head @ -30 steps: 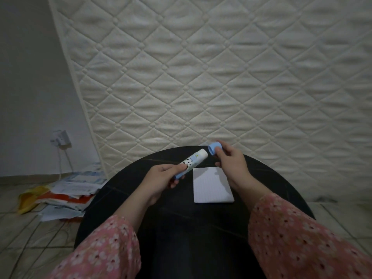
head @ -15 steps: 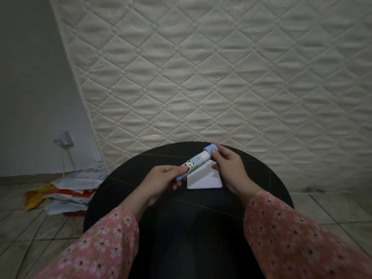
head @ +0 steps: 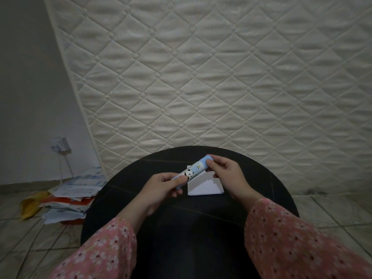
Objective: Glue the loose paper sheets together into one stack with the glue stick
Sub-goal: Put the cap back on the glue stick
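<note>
Glue stick (head: 192, 171) being held tilted above the round black table (head: 124, 184) — the left hand (head: 163, 188) is pinching its lower end between thumb and fingers, while the right hand (head: 225, 174) is gripping the blue cap (head: 205, 160) at the upper end. The cap is sitting on the barrel, so the stick is reading as closed. Paper sheets (head: 205, 187) are lying flat on the table just beneath and behind the stick, partly under the right hand, apparently as one neat, squared pile. Judged progress: whether gluing is finished or not yet begun is not showing — no glue trace is visible on the top sheet, and no loose sheets are lying apart on the table. Hidden or unclear: the far corner of the pile behind the stick, the number of sheets, whether they are bonded, and the printing on the barrel beyond a panda figure
</note>
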